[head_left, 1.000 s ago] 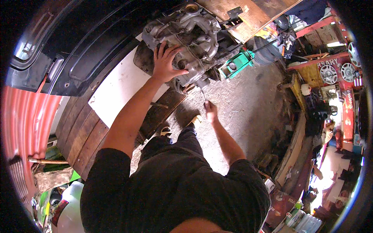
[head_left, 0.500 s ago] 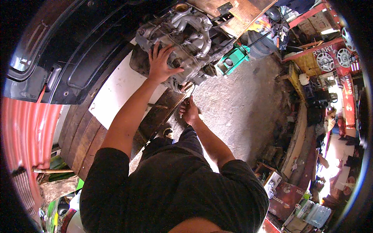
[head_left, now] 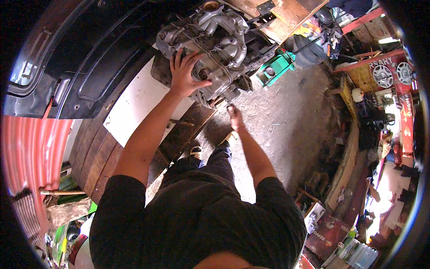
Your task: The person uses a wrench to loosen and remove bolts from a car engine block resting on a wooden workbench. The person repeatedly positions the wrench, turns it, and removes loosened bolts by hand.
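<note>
A grey metal engine with cast covers and pipes rests on its side beside a dark vehicle panel. My left hand lies on its near side, fingers spread flat against the metal. Just below the engine's lower right end is my right hand, closed around a slim metal tool seen more plainly a moment earlier. Only a dark end of it shows at the fist now, and its shape is hard to make out. A white board lies under my left forearm.
Wooden planks run along the left. A green metal jack-like tool stands on the concrete floor right of the engine, near stacked tyres. Wheel covers hang at the far right. A plywood sheet sits behind.
My right hand has moved right and a little up, rotating so the tool is mostly hidden. My left hand stays on the engine. My right foot now shows on the floor.
</note>
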`<state>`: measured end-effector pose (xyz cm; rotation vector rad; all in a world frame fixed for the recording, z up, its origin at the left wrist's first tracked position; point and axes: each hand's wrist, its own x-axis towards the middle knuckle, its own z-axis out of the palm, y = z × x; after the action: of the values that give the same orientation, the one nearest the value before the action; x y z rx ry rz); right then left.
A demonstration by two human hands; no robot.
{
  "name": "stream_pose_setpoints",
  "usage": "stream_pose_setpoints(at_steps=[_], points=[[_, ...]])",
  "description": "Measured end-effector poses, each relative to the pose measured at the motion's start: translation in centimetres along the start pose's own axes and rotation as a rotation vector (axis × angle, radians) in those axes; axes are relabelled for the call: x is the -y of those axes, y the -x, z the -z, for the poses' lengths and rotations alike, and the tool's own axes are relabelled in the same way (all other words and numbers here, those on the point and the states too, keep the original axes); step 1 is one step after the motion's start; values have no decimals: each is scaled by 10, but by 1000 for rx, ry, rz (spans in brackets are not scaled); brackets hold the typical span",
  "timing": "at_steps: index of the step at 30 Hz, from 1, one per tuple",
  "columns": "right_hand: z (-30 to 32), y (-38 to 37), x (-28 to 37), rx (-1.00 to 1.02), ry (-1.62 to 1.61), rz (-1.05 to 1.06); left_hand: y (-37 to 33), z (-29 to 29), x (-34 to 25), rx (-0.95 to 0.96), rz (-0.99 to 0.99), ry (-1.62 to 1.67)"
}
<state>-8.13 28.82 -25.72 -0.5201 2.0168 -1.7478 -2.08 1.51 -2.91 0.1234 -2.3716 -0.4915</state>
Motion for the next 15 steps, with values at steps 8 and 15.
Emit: stream_pose_setpoints(at_steps=[8,15], points=[[81,-73,143,273,1201,811,6,5,3,21,19,-32],[63,14,106,149,651,564,6,1,5,10,29,-27]])
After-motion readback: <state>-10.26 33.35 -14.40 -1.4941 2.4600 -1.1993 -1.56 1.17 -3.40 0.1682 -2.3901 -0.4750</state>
